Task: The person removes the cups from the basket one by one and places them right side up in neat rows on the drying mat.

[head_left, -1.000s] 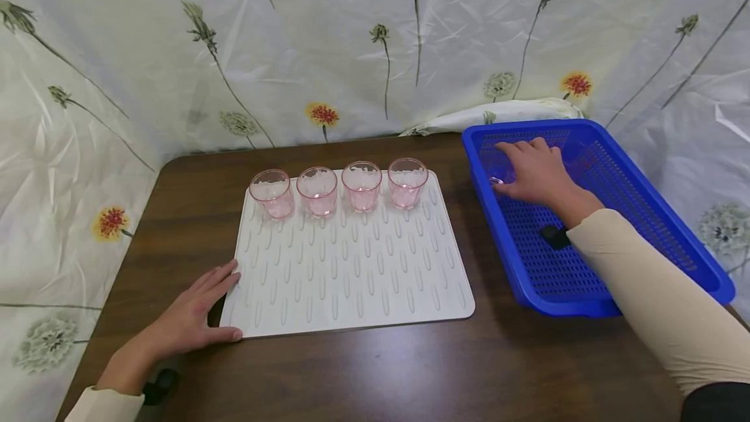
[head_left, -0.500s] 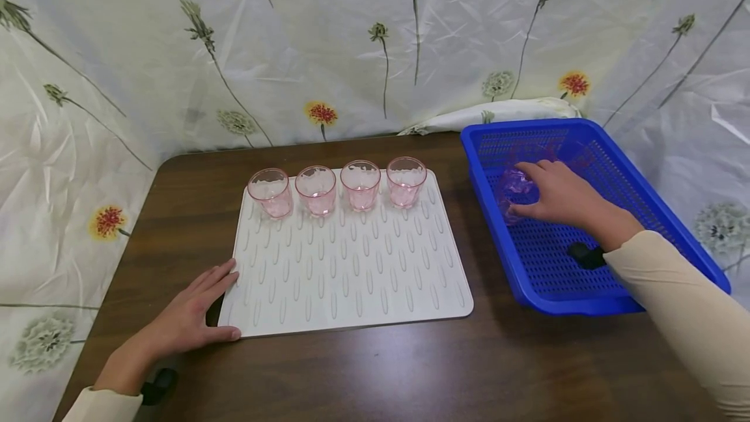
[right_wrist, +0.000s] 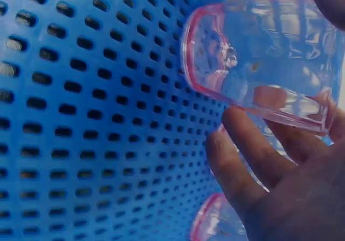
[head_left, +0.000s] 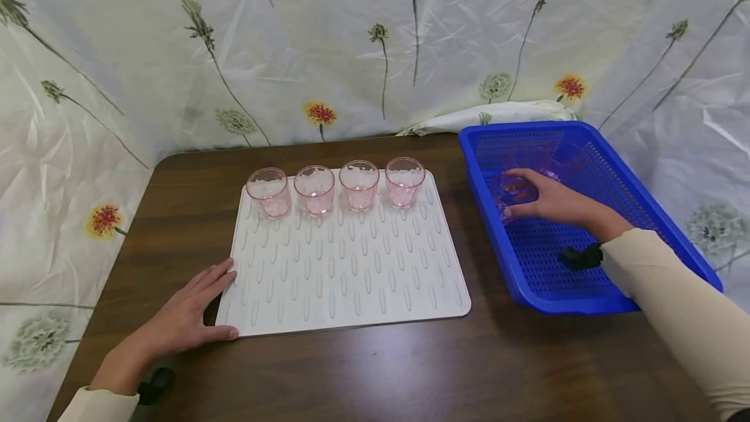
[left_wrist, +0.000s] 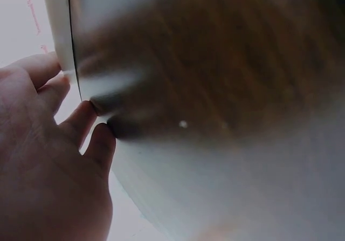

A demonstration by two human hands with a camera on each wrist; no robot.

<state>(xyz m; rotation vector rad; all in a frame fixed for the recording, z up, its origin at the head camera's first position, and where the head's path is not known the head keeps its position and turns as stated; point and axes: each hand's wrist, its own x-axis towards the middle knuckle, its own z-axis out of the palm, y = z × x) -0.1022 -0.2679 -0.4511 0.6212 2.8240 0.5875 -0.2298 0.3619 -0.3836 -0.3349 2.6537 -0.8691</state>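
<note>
My right hand [head_left: 553, 200] is inside the blue plastic basket [head_left: 512, 272], holding a clear pink-rimmed drinking glass [head_left: 515, 189]. In the right wrist view this glass [right_wrist: 264, 57] lies sideways, with the fingers [right_wrist: 259, 146] under it and the thumb at the upper right. Another pink-rimmed glass [right_wrist: 218, 222] shows lower down. My left hand [head_left: 176, 321] rests at the left edge of a white ridged mat [head_left: 351, 279], fingers extended along it. In the left wrist view, the left hand's fingertips [left_wrist: 83, 114] touch the mat's edge.
Several pink glasses stand upright in a row along the mat's back edge, the rightmost glass [head_left: 404, 182] nearest the basket. The brown wooden table [head_left: 375, 370] carries mat and basket. A flower-printed sheet [head_left: 328, 38] hangs behind and at both sides.
My right hand has moved back toward me within the basket and its fingers have come closer together around the glass. The left hand and the glasses on the mat have stayed put.
</note>
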